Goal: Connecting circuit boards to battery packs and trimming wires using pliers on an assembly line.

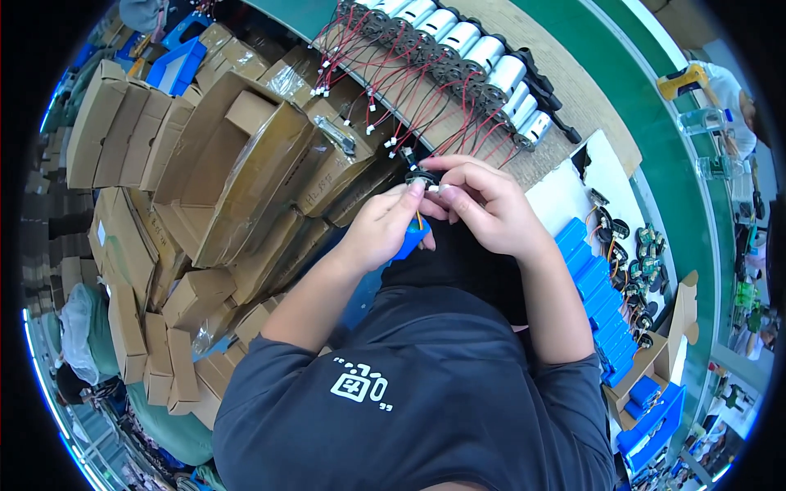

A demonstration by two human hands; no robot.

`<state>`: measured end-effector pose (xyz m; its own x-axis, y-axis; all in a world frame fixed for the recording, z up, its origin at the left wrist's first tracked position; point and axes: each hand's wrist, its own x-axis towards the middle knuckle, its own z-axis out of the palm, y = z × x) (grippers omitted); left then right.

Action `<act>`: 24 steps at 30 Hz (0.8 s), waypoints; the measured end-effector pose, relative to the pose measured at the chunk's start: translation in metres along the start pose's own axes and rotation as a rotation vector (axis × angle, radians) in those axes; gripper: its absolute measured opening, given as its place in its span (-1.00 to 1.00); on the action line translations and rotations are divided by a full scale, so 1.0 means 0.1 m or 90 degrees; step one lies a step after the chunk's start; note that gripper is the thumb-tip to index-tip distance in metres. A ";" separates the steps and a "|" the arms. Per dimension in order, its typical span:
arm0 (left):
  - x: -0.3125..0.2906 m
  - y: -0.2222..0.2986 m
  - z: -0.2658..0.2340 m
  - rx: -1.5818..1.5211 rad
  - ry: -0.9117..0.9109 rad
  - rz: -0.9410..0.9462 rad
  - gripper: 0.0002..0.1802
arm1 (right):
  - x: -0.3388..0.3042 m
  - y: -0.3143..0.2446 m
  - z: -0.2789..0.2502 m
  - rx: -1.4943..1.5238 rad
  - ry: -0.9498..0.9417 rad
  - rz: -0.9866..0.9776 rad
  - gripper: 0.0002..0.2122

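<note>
My left hand (375,232) is closed around a blue battery pack (414,236) with a yellow-orange wire running up from it. A round black part (421,176) sits at the left thumb tip, above the pack. My right hand (494,206) is closed in a pinch at a small white connector (435,189) beside that round part. The fingertips of both hands nearly meet and partly hide the wiring. Just beyond them, red and black leads with white plugs (391,143) hang from a row of silver motors (461,38) on the bench.
Opened cardboard boxes (214,168) are heaped on the left. To the right, blue battery packs (596,286) stand in a row, with small round circuit boards (647,245) wired to them. A blue bin (655,430) and a carton (647,364) lie at lower right. A person (727,102) is across the bench.
</note>
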<state>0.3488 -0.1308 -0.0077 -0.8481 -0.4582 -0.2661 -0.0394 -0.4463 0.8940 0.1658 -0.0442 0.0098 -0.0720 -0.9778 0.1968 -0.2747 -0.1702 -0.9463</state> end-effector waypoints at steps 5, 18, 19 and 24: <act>0.18 -0.07 0.07 0.203 0.146 0.242 -0.57 | -0.03 -0.02 -0.01 0.169 0.051 0.125 -0.87; 0.19 0.06 0.20 -0.346 -0.006 -0.103 -0.74 | -0.10 0.08 -0.04 -0.079 0.118 -0.009 -0.93; 0.18 0.07 0.22 -0.240 0.039 -0.055 -0.74 | -0.06 0.08 -0.06 -0.189 0.106 -0.116 -0.93; 0.16 -0.01 0.21 0.019 0.113 0.052 -0.73 | -0.09 0.03 -0.01 -0.255 0.181 -0.132 -0.91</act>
<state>0.3247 -0.1216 -0.0053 -0.7432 -0.6212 -0.2486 0.0084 -0.3802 0.9249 0.1651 -0.0356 0.0048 -0.2188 -0.8471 0.4843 -0.6513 -0.2428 -0.7190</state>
